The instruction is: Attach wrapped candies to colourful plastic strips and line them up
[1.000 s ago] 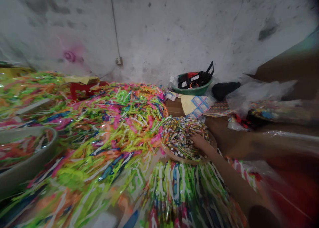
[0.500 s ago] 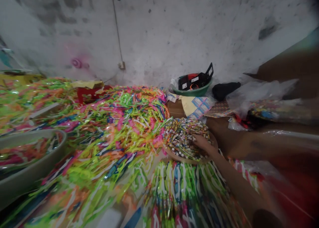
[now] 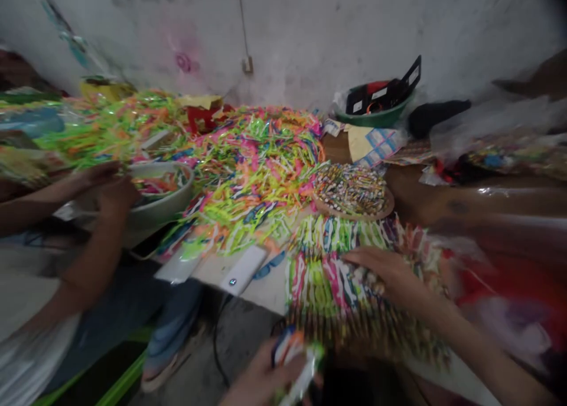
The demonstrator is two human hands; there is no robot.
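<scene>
At the bottom centre, my left hand (image 3: 257, 376) is closed around a bundle of colourful plastic strips (image 3: 305, 367) in white, green, orange and blue. My right hand (image 3: 394, 273) is over laid-out rows of bright strips (image 3: 316, 285) with patterned sticks along their lower ends. Its fingers curl over a bunch of small patterned sticks with pale ends (image 3: 368, 279), blurred and partly covered by the hand. Just behind, a round shallow basket (image 3: 381, 212) holds many similar sticks (image 3: 349, 187).
A large heap of neon strips (image 3: 248, 163) covers the table's middle. At left, a co-worker's hands (image 3: 113, 184) are at a white basin (image 3: 170, 208). A white power bank (image 3: 243, 270) with a cable lies at the table edge. A green basin (image 3: 376, 119) stands against the wall.
My right hand has come out of the stick basket and toward me, over the rows. My left hand with its bundle has come into view. The view has shifted left and down, showing the co-worker.
</scene>
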